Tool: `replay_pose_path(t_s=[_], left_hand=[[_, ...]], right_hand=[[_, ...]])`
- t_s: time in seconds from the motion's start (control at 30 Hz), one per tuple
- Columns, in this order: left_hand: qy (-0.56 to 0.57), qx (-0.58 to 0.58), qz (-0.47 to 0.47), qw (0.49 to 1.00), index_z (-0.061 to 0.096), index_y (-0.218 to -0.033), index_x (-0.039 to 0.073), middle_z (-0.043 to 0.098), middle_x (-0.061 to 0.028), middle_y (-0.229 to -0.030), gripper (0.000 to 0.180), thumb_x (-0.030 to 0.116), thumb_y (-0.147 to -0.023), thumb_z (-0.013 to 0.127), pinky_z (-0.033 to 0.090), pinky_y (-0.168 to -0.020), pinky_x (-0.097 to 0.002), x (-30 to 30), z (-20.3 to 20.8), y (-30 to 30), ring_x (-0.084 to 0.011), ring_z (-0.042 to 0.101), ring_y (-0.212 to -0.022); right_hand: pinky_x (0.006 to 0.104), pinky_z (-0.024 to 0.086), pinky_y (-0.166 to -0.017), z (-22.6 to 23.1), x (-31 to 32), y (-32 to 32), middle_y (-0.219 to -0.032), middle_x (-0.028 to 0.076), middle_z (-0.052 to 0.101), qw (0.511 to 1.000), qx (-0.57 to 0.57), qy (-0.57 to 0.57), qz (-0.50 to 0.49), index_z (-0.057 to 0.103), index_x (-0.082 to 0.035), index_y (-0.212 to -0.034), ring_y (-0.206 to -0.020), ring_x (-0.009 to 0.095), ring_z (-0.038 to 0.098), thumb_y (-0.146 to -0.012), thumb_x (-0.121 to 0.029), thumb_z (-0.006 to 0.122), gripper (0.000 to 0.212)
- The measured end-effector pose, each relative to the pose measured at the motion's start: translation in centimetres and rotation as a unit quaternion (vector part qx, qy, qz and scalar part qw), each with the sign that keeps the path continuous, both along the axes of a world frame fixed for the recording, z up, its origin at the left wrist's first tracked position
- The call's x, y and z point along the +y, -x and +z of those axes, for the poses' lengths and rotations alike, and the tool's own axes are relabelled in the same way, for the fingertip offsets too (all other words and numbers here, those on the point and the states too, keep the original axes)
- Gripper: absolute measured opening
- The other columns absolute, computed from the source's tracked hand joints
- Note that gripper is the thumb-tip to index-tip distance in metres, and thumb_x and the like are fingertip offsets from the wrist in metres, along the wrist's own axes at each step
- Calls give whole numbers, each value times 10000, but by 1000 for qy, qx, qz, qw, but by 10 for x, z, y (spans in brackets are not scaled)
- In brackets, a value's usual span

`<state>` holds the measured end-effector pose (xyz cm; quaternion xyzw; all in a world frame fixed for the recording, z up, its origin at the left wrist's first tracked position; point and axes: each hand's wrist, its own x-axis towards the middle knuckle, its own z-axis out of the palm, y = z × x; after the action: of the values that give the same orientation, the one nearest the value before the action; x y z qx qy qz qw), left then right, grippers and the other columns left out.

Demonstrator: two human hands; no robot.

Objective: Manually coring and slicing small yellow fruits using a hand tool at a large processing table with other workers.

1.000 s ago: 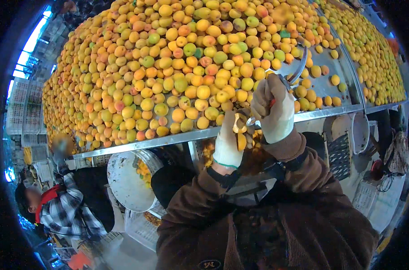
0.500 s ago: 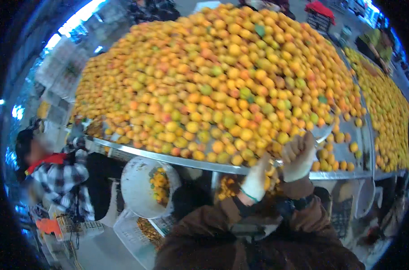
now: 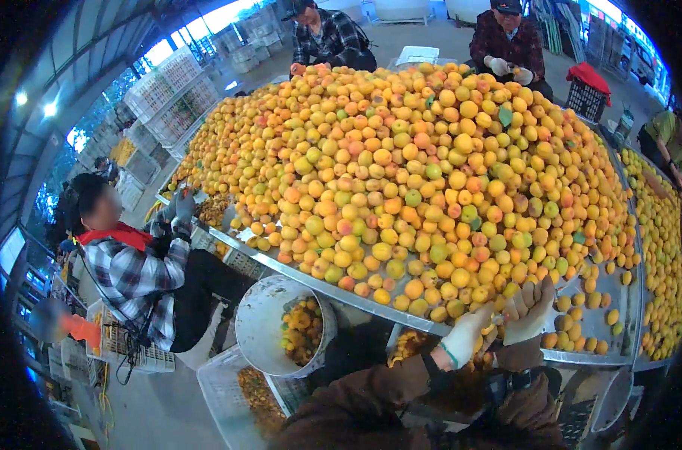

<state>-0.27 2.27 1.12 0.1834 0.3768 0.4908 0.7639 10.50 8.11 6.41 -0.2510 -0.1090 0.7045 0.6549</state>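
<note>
My left hand [image 3: 464, 336], in a pale glove with a green cuff edge, is closed at the near edge of the metal table. Beside it on the right, my right hand [image 3: 528, 311], in a glove with brownish, stained fingers, is curled with its fingertips toward the left one. The hands nearly meet, and a bit of orange fruit shows by the left fingers. What lies inside the right fingers I cannot make out. Just beyond them rises a large heap of apricots [image 3: 401, 187], yellow to orange with some greenish ones.
The table's metal rim [image 3: 341, 286] runs before me. Below it stand a white bucket [image 3: 254, 326] with fruit pieces and a white crate [image 3: 217, 390]. A person in a plaid shirt [image 3: 134, 259] sits at left; others work across the heap. A second apricot heap [image 3: 663, 255] lies right.
The view has tilted up, so the far workers and roof now show. My hands sit lower in the picture and still close together; the right fingers look less tightly folded.
</note>
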Motion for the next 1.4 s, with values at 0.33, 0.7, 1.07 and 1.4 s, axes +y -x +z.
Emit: replay_pose_path(t_s=[0.33, 0.7, 1.07, 1.4], left_hand=[[-301, 458, -6, 836, 507, -1205, -24, 612, -226, -1044, 428, 32, -791, 595, 499, -793, -397, 10, -7, 16, -389, 598, -959], [-340, 418, 23, 842, 525, -1182, 17, 636, -147, -924, 364, 90, -834, 598, 508, -680, -361, 22, -15, 13, -294, 642, -821], [-172, 341, -48, 923, 544, -1061, 16, 623, -175, -841, 270, -7, -796, 589, 483, -670, -406, 23, 12, 16, -346, 617, -793], [-387, 524, 31, 758, 524, -1107, 18, 592, -177, -890, 399, -13, -719, 612, 487, -723, -406, 30, -34, 21, -383, 576, -848]], right_hand=[[248, 204, -323, 7, 4, 18, -518, -49, 300, 991, -133, -11, 16, 411, -192, -664, -361, 86, 250, -922, -386, 572, 361], [243, 124, -309, -26, 30, -3, -511, -71, 196, 998, 44, 1, 38, 322, -203, -646, -363, 66, 156, -975, -352, 492, 399], [257, 129, -345, -38, 35, -3, -527, -69, 195, 992, 84, 86, 31, 296, -193, -619, -378, 78, 167, -955, -348, 506, 425], [243, 150, -349, -3, 19, 15, -533, -56, 222, 999, 25, 24, 20, 315, -170, -661, -387, 73, 191, -968, -371, 500, 411]])
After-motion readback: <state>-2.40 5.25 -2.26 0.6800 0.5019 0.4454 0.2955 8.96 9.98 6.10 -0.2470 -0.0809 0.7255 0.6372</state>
